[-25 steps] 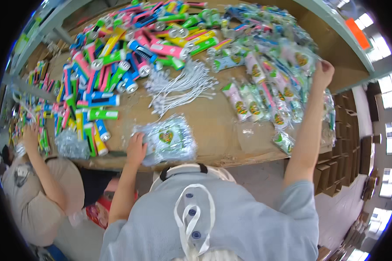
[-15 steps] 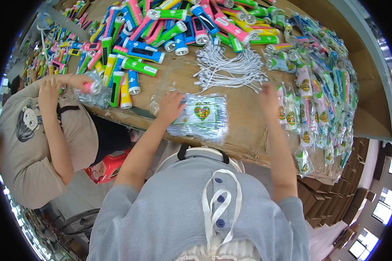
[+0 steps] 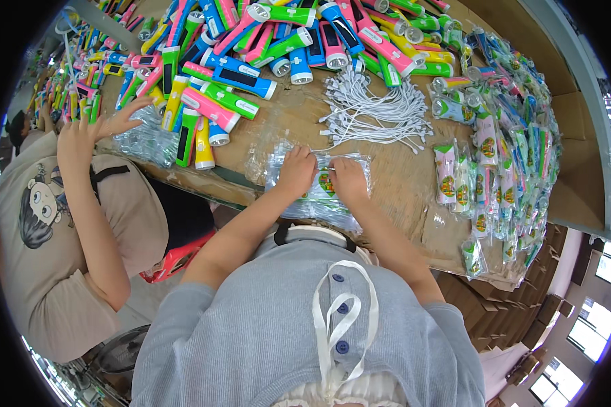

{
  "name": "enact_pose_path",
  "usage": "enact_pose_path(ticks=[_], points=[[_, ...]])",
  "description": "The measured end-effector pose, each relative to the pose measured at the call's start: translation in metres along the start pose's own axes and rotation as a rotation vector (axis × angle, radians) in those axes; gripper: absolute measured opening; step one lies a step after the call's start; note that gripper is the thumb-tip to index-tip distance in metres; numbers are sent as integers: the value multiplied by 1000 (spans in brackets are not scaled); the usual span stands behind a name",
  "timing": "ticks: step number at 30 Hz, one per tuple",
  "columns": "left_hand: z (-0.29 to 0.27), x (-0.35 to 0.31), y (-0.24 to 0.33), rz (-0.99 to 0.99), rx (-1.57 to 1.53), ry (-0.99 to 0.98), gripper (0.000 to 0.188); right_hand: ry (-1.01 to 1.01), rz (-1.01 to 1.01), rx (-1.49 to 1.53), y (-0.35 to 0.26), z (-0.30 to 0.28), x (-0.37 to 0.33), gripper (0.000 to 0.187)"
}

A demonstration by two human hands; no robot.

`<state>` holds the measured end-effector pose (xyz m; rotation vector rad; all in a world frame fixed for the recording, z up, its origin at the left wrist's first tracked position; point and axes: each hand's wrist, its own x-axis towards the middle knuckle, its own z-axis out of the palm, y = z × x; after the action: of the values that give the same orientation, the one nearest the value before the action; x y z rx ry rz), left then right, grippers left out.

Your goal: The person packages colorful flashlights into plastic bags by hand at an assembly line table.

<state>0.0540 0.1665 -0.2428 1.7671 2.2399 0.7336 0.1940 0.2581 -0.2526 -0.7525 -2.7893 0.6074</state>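
A stack of clear plastic bags with a printed heart design (image 3: 327,207) lies on the cardboard-covered table in front of me. My left hand (image 3: 299,172) rests on it, fingers bent and drawn together at the far edge of the top bag. Close beside it, my right hand (image 3: 347,179) has its fingertips pressed on the same bag, covering part of the print. Just beyond the hands is a bundle of white cables (image 3: 377,112). Neither hand touches the cables.
Colourful flashlights (image 3: 251,80) are heaped at the far side. Bagged flashlights (image 3: 485,146) cover the right side. At left, a co-worker's hand (image 3: 123,121) is over more clear bags (image 3: 146,141). A cardboard wall (image 3: 577,159) borders the right.
My right hand has come left from the bagged flashlights onto the bag stack. My left hand has shifted to the bag's far edge. The co-worker's pink flashlight no longer shows in their hand.
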Motion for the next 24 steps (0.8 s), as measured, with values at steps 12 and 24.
enact_pose_path(ticks=[12, 24], points=[[-16, 8, 18, 218, -136, -28, 8, 222, -155, 0, 6, -56, -20, 13], [-65, -29, 60, 339, -200, -141, 11, -86, -61, 327, -43, -113, -40, 13]])
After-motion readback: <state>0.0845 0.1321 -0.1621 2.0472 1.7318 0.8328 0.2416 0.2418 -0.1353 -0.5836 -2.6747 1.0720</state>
